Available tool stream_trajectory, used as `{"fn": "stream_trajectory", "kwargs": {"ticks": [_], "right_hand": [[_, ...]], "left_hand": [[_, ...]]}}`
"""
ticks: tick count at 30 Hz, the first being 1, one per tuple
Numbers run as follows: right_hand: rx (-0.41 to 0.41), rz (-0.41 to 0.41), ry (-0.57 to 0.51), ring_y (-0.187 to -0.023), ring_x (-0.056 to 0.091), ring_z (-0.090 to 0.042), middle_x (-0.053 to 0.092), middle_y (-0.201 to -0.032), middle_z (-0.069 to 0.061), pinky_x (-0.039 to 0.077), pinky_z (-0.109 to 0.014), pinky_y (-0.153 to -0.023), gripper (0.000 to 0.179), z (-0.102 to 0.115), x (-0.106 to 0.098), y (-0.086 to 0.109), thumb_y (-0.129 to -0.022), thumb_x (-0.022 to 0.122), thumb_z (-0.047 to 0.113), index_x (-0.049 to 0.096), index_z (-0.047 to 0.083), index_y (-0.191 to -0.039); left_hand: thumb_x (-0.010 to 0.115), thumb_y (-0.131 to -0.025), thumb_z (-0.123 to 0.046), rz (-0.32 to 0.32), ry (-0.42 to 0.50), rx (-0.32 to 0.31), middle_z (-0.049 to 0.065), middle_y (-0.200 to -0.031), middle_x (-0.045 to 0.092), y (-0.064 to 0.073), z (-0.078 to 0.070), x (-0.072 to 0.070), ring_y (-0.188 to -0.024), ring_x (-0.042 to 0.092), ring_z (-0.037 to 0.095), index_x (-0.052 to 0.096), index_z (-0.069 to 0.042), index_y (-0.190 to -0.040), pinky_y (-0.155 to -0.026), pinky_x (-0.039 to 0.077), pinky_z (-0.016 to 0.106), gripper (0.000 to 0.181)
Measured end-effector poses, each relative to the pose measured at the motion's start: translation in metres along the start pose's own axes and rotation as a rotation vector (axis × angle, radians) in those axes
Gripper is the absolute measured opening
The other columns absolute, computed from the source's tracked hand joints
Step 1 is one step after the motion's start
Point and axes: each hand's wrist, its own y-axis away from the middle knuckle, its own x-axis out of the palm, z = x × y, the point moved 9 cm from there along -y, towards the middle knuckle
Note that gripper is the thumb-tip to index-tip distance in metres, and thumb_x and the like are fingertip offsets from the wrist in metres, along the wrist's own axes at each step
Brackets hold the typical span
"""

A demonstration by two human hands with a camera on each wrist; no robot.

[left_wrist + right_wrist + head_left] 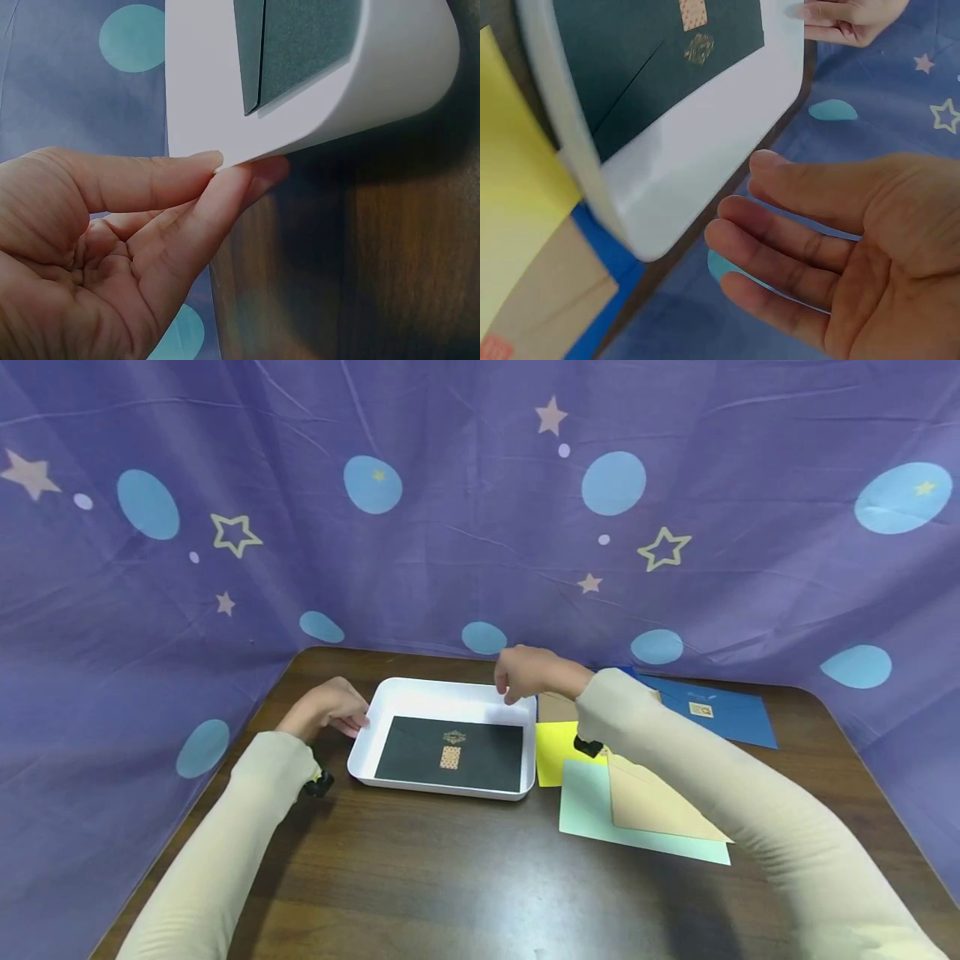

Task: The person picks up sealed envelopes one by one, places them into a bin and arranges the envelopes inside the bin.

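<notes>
A white rectangular tray (442, 696) stands on the wooden table, with a dark green envelope (412, 750) lying flat inside. The envelope bears a gold emblem and a small patterned sticker. At the tray's left side, my left hand (337, 703) pinches the rim between thumb and fingers, as the left wrist view shows close up. My right hand (531, 671) hovers by the tray's back right corner. In the right wrist view its fingers (780, 255) are loosely bent, apart from the rim, and hold nothing.
Right of the tray lie several overlapping envelopes: a yellow one (552, 753), a mint green one (592, 814), a tan one (652, 802) and a blue one (735, 710). My right forearm passes over them. A purple curtain (480, 543) hangs behind the table.
</notes>
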Motion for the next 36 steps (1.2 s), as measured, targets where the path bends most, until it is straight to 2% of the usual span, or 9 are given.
{"fn": "stream_trajectory", "kwargs": {"ticks": [5,14,18,24,29,32,36], "right_hand": [[-0.026,-0.011,-0.008,-0.097,0.069,-0.024,0.076,-0.107,-0.006,0.063,-0.038,-0.084,0.017,-0.02,-0.006,0.03,-0.088,0.078,0.012,0.078,0.008,-0.104],[-0.026,-0.034,-0.144,-0.084,0.067,-0.017,0.075,-0.1,-0.008,0.063,-0.033,-0.076,0.022,-0.062,-0.001,0.089,-0.087,0.079,0.008,0.075,0.005,-0.109],[-0.044,-0.075,-0.096,-0.086,0.069,-0.018,0.075,-0.095,-0.005,0.063,-0.034,-0.075,0.024,-0.076,0.006,0.116,-0.083,0.084,0.011,0.076,0.007,-0.104],[0.032,-0.045,-0.055,-0.094,0.066,-0.021,0.072,-0.102,-0.004,0.061,-0.037,-0.075,0.036,-0.102,0.029,0.148,-0.079,0.087,0.021,0.073,0.009,-0.11],[0.086,-0.04,-0.048,-0.091,0.067,-0.022,0.073,-0.103,-0.009,0.061,-0.038,-0.071,0.044,-0.119,0.042,0.167,-0.078,0.089,0.023,0.072,0.005,-0.114],[0.102,-0.038,-0.057,-0.081,0.063,-0.017,0.071,-0.093,-0.006,0.056,-0.032,-0.065,0.048,-0.128,0.049,0.177,-0.078,0.088,0.023,0.07,0.002,-0.117],[0.118,-0.018,-0.077,-0.073,0.05,-0.013,0.06,-0.083,-0.002,0.041,-0.025,-0.058,0.054,-0.135,0.061,0.187,-0.076,0.089,0.022,0.066,-0.001,-0.12]], "left_hand": [[0.06,-0.088,0.012,0.006,0.007,0.002,0.006,-0.072,0.063,0.0,0.0,0.001,-0.061,0.063,0.009,0.052,0.026,-0.123,-0.062,0.066,0.023,0.039],[0.061,-0.087,0.011,-0.009,-0.011,0.005,0.005,-0.07,0.063,0.002,-0.001,-0.001,-0.058,0.065,0.01,0.052,0.026,-0.123,-0.06,0.065,0.023,0.04],[0.061,-0.087,0.011,-0.007,-0.011,0.005,0.004,-0.07,0.062,0.001,-0.002,0.0,-0.058,0.065,0.01,0.053,0.026,-0.123,-0.06,0.065,0.023,0.04],[0.062,-0.088,0.01,-0.01,-0.023,-0.004,0.004,-0.071,0.063,-0.001,-0.002,0.001,-0.059,0.065,0.01,0.053,0.025,-0.124,-0.062,0.066,0.024,0.04],[0.062,-0.088,0.01,-0.007,-0.025,-0.007,0.006,-0.073,0.064,-0.002,-0.002,0.001,-0.06,0.066,0.011,0.053,0.025,-0.123,-0.062,0.066,0.025,0.039],[0.062,-0.088,0.01,-0.004,-0.018,-0.012,0.006,-0.072,0.064,-0.002,-0.001,0.001,-0.06,0.065,0.011,0.053,0.025,-0.123,-0.062,0.066,0.024,0.039],[0.062,-0.088,0.01,-0.004,-0.017,-0.012,0.006,-0.073,0.064,-0.003,0.0,0.002,-0.06,0.065,0.011,0.054,0.025,-0.123,-0.062,0.066,0.025,0.039]]}}
